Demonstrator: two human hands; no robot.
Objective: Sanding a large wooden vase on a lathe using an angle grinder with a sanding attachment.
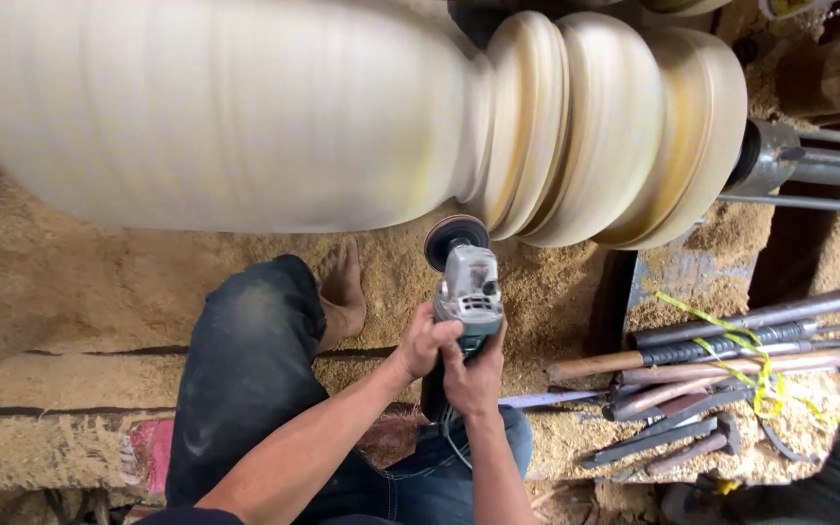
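Nearest, both forearms reach up from the bottom edge over a knee in dark jeans (245, 389). Just beyond, the left hand (427, 342) and right hand (473, 374) are both closed tight around the rear body of a grinder (467, 292), left on its left side, right under and behind it, with the cord trailing down between the arms. The grinder sits centre frame, its grey metal head pointing far, and its dark disc (455, 238) sits at or just below the underside of the workpiece; whether it touches, I cannot tell. It looks a stiff, fairly heavy tool, likely to kick, so a two-handed hold on the body well behind the disc seems the sound place to grip. Left of it a bare foot (345, 292) rests on sawdust (70, 282) that covers the floor. To the right lies a heap of long chisels (721, 365) with yellow tape looped across them. Farthest, a big pale wooden turning (342, 107), vase-shaped with ringed beads at its right end, spans the frame on a lathe shaft (799, 160); it looks very heavy, smooth and blurred.
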